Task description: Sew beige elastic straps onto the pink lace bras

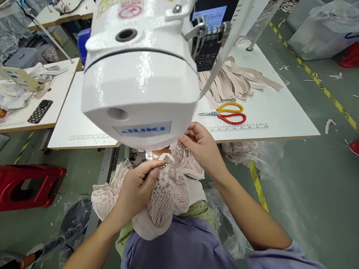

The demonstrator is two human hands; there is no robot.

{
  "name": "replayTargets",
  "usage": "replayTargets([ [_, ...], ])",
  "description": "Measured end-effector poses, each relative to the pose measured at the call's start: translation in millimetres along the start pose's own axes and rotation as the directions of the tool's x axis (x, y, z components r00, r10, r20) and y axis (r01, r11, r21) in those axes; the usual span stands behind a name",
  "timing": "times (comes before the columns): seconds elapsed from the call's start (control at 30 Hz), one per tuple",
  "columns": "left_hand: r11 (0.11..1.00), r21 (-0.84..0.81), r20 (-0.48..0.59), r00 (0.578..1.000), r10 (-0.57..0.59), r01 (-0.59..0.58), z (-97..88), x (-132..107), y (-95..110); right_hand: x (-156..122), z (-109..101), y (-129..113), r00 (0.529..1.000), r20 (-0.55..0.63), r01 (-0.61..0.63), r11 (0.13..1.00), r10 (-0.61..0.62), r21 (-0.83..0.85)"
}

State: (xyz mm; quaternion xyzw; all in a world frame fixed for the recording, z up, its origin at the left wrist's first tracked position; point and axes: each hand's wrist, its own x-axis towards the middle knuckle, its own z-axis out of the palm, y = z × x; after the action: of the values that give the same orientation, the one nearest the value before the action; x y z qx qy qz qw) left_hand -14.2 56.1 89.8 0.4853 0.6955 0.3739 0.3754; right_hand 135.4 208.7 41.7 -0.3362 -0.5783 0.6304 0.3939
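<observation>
A white sewing machine [140,79] fills the upper middle, its head hiding the needle area. Below it a beige lace bra [163,197] hangs toward my lap, cups and lace folds bunched together. My left hand [139,183] pinches an edge of the bra with a narrow strap end, thumb against forefinger. Higher and to the right, close by the machine head, my right hand [200,147] has its thumb and finger pressed together on the lace's upper edge. The machine head partly covers those right fingertips.
Yellow-and-red-handled scissors [231,113] lie on the white table [290,116] in front of a pile of beige strips [236,80]. A control screen [213,22] stands behind. Red stool [16,188] sits at left; a phone [40,111] lies on the neighbouring table.
</observation>
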Motion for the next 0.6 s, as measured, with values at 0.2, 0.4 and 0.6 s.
replayTargets([
  [0.2, 0.997, -0.066, 0.004, 0.999, -0.051, 0.051, -1.8, -2.3, 1.7, 8.7, 10.6, -5.7, 0.995, 0.002, 0.1, 0.96, -0.103, -0.261],
  [0.4, 0.995, -0.094, -0.009, 0.999, -0.035, 0.034, 0.2, -5.3, -2.3, 19.5, 12.3, -1.8, 0.996, 0.079, 0.058, 0.944, -0.033, -0.326],
  [0.6, 0.992, -0.118, 0.012, 0.999, -0.05, 0.051, 0.3, -8.4, -1.5, 30.2, 11.7, -5.8, 0.99, 0.132, 0.092, 0.918, -0.044, -0.385],
])
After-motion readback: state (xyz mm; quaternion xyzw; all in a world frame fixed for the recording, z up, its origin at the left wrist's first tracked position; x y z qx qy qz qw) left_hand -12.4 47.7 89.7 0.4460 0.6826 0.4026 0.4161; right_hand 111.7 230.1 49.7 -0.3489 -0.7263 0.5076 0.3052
